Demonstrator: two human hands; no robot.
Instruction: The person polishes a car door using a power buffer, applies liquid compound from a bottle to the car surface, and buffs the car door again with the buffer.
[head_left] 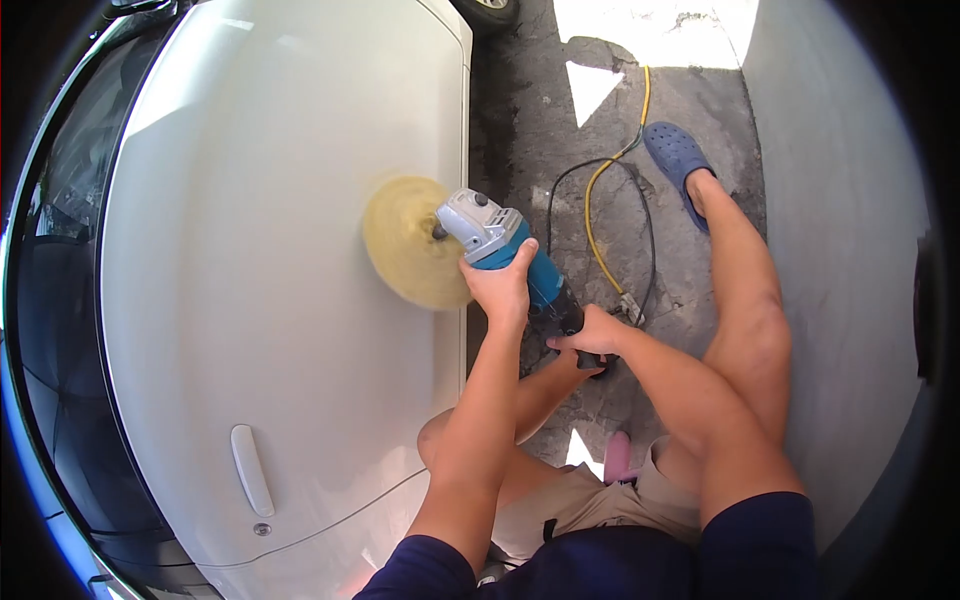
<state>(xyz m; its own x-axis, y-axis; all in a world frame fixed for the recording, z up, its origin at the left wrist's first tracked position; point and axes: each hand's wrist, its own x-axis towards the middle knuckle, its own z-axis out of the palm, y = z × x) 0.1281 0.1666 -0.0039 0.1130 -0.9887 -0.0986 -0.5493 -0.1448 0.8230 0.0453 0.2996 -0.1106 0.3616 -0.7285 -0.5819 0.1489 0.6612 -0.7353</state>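
Note:
My left hand (pixel 503 287) is wrapped round the front of a teal power polisher (pixel 540 270), just behind its silver gear head. At the rear, my right hand (pixel 597 332) grips the dark handle end. A round yellow wool pad (pixel 410 240) sits on the polisher's spindle, blurred as if spinning. The pad lies against the lower part of a white car door (pixel 290 260), its edge reaching past the door's bottom. Fingers of both hands are closed, and parts of them are hidden by the tool.
A door handle (pixel 251 470) and dark windows (pixel 60 300) are at left. A yellow extension cord (pixel 592 205) and a black cable (pixel 652 240) loop over the rough concrete floor (pixel 690 270). A grey wall (pixel 840 270) stands close at right, beside my foot in a blue clog (pixel 675 150).

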